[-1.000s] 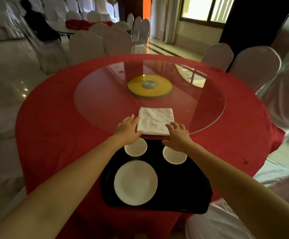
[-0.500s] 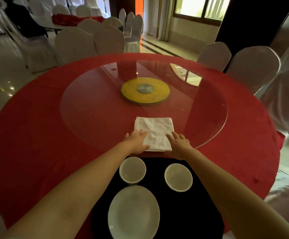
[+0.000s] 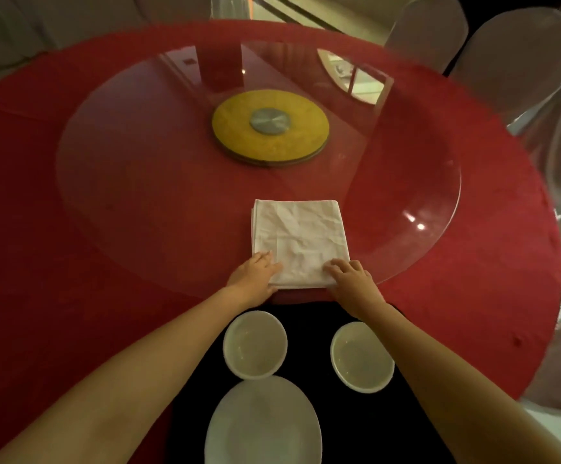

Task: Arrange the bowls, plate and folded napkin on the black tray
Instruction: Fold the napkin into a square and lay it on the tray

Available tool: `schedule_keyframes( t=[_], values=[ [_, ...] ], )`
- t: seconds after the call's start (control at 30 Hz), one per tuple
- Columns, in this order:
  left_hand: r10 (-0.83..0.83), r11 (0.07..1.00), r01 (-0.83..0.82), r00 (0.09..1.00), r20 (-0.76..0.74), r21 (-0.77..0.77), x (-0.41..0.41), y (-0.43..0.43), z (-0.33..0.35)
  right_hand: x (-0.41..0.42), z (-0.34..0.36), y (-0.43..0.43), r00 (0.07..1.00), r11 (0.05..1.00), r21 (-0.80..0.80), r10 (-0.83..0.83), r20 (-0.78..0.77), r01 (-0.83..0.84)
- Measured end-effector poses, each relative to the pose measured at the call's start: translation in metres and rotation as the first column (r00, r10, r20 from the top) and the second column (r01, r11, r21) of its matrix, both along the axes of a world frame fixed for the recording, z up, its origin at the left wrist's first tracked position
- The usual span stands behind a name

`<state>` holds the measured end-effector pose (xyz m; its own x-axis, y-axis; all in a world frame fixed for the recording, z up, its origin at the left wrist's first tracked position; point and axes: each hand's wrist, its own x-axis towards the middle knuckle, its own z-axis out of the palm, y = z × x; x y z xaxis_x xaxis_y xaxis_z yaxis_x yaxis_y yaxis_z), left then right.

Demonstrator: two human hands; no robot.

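A folded white napkin lies on the near edge of the glass turntable, beyond the black tray. My left hand grips the napkin's near left corner and my right hand grips its near right corner. On the tray stand two white bowls, one on the left and one on the right. A white plate lies in front of the left bowl, cut off by the bottom edge.
The round table wears a red cloth. A yellow disc with a metal hub sits at the turntable's centre. White-covered chairs stand at the far right.
The view has tilted down and closer to the table. Both hands have settled on the napkin's near corners, fingers curled onto the cloth. The napkin lies in about the same place.
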<state>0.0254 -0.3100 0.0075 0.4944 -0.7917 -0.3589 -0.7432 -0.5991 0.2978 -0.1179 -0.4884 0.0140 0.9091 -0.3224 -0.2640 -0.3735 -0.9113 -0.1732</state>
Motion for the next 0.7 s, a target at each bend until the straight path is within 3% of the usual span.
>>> schedule_keyframes(
  t=[0.3, 0.47, 0.7],
  values=[
    [0.145, 0.953, -0.11, 0.984, 0.107, -0.281, -0.003, 0.005, -0.009, -0.006, -0.003, -0.014, 0.951, 0.979, -0.123, 0.188, 0.245, -0.162],
    [0.2, 0.934, -0.163, 0.976, 0.089, -0.318, -0.009, 0.004, 0.002, -0.008, -0.008, -0.017, 0.883, 0.988, -0.039, 0.148, 0.445, -0.146],
    [0.163, 0.94, -0.093, 0.967, 0.193, -0.327, -0.026, 0.011, 0.009, -0.011, -0.012, -0.014, 0.866, 0.991, -0.008, 0.122, 0.485, -0.135]
  ],
)
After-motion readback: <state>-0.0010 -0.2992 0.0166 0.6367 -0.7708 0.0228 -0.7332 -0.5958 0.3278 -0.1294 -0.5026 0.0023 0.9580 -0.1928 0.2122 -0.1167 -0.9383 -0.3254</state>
